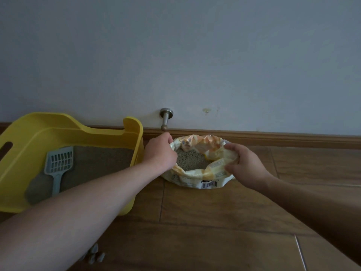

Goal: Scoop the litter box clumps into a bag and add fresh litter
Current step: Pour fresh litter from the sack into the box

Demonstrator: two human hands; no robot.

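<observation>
On the floor (214, 222) at 12 o'clock sits a cream-and-orange litter bag (211, 175), rim rolled down, grey granules (190, 159) inside. Left hand (159, 151) and right hand (244, 163) grip its rim at 9 and 3 o'clock, fingers (231, 147) curled. Yellow litter box (19, 192) at 9 o'clock holds a grey scoop (58, 163), its handle pointing toward 6 o'clock.

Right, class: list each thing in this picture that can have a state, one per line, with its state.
Bag: open, rim rolled down, upright on the floor, litter inside.
Box: on the floor, holds litter and the scoop.
Scoop: lying in the box, unheld.
Left hand: grips the bag's left rim.
Right hand: grips the bag's right rim.
</observation>
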